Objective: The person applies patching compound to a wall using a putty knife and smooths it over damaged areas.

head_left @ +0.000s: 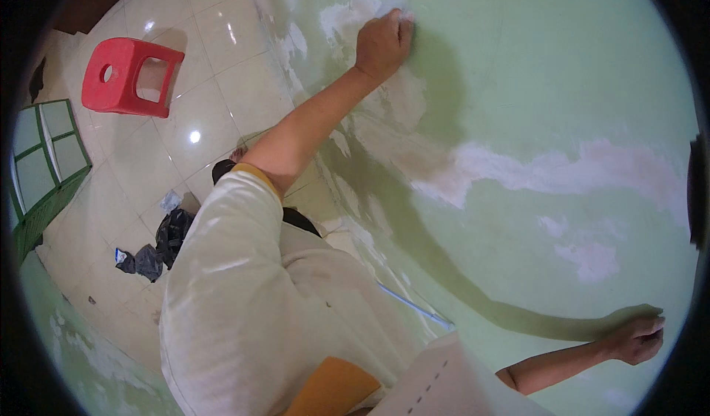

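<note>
My left hand is closed against the green wall at a white patch of filler near the top of the view; whatever is in its fingers is too small and hidden to make out. At lower right, my right hand is also closed at the wall, fingers curled inward, and I cannot tell what they hold. Pale, uneven patches cross the wall between both hands, where shadows of my arms fall.
A red plastic stool stands on the tiled floor at upper left. Dark plastic bags lie beside me. A green-framed panel is at far left. A thin blue rod or pipe runs along the wall's lower edge.
</note>
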### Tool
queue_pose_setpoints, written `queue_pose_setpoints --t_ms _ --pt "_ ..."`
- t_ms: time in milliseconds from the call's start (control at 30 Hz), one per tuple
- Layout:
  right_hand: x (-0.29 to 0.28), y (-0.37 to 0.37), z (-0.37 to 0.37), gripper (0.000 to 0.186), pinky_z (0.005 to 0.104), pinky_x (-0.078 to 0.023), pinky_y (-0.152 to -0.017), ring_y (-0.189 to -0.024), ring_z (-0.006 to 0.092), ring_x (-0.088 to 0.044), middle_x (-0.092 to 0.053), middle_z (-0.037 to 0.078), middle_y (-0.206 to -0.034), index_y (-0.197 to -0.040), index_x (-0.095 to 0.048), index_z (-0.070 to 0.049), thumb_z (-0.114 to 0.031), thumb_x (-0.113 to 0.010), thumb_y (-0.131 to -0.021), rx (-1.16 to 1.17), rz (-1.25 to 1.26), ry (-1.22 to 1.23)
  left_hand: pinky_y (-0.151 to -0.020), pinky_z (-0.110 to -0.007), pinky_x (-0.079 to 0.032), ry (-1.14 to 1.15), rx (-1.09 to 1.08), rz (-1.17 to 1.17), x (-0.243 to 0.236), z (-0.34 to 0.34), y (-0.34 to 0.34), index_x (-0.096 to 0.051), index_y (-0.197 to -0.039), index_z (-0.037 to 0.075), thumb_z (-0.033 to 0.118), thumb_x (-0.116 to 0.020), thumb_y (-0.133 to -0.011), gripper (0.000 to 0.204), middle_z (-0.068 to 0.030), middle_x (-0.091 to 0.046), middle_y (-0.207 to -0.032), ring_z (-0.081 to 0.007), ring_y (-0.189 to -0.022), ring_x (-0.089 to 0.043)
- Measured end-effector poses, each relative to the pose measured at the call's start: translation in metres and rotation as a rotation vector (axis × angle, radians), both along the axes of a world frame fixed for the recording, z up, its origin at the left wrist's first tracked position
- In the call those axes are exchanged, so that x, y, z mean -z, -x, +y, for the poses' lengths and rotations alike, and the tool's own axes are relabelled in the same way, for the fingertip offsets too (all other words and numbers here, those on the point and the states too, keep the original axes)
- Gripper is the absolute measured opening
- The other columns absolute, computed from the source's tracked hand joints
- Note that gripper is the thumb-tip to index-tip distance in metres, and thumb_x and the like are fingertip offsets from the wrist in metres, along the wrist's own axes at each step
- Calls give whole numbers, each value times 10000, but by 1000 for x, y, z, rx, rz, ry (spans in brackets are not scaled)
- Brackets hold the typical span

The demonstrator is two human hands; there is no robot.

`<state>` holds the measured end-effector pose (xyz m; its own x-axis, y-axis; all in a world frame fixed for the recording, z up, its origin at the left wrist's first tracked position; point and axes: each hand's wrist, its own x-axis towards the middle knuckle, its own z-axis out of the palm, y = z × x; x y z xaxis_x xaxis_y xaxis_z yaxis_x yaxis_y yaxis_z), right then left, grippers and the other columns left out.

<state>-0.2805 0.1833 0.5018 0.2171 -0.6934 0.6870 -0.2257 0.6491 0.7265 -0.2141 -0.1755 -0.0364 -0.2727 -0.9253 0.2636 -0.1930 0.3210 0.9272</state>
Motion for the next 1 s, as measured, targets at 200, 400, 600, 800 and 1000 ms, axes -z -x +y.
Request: queue_pose_setpoints --t_ms 200,400,600,800,1000 --pt "-2 5 4 297 339 -505 -650 -693 221 -593 -641 91 -775 -817 -660 -14 -292 -614 -912 -46 -2 24 -778 -476 -479 -320 -235 14 99 -17 12 -600 -1035 36 295 -435 -936 322 -210 -650 -932 -412 -859 -613" --pt "3 3 -11 300 341 -504 -660 -711 233 -603 -646 95 -772 -803 -659 -9 -290 -624 -902 -33 17 38 -792 -473 -478 -464 -336 -33 155 -36 9 -598 -1092 43 300 -438 -932 342 -209 -654 -951 -404 -883 -614" --pt "3 0 5 276 300 -508 -587 -644 179 -572 -630 87 -769 -813 -644 7 -241 -604 -929 -72 -79 18 -727 -481 -477 -13 -60 62 17 -16 2 -600 -988 38 281 -442 -931 295 -208 -642 -860 -392 -826 -612" --pt "3 4 -3 274 321 -503 -620 -675 184 -582 -630 89 -763 -815 -650 0 -251 -616 -918 -51 24 21 -822 -483 -463 -463 -293 -5 138 -25 17 -607 -1050 45 364 -357 -960 415 -233 -643 -965 -419 -934 -598" --pt "1 5 0 294 342 -506 -644 -704 216 -595 -636 96 -785 -826 -658 -10 -289 -615 -911 7 -5 69 -839 -477 -458 -549 -309 -59 140 -56 15 -616 -1015 34 387 -365 -951 438 -230 -649 -967 -422 -949 -595"
